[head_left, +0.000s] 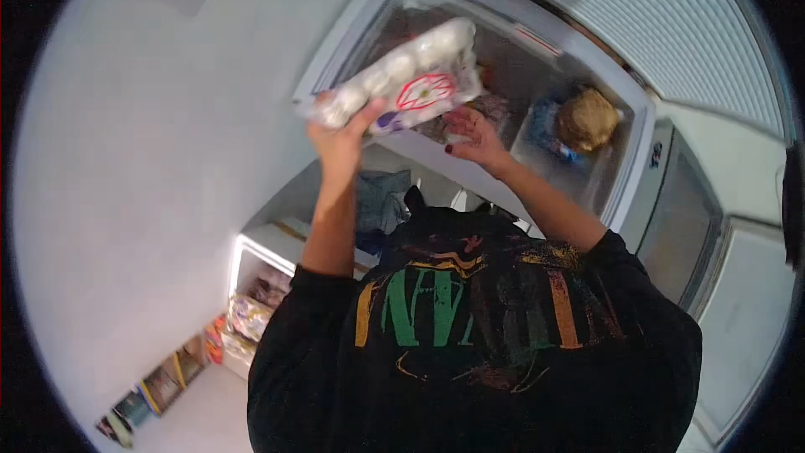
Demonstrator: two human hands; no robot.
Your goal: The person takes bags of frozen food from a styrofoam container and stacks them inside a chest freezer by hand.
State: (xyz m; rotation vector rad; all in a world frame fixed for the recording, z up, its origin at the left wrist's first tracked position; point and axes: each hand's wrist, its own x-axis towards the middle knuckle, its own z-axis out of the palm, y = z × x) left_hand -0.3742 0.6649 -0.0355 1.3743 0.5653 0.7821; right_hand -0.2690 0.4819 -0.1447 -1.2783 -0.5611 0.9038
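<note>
My left hand (340,143) grips the lower left end of a clear plastic package of white, rounded pieces (407,69) with a red printed mark and a purple patch. The package is tilted, its right end higher, and hangs over the opening of a chest freezer (641,138). What the white pieces are I cannot make out. Just below the package's right end is my right hand (480,143), fingers apart and palm turned up; whether it touches the plastic is unclear.
Inside the freezer, a brown rounded bundle (587,119) lies by a blue bag (545,123) on the right. Behind it is a ribbed white panel (671,29). To the right stands a grey-doored appliance (681,210). At lower left is a lit compartment with packages (249,316).
</note>
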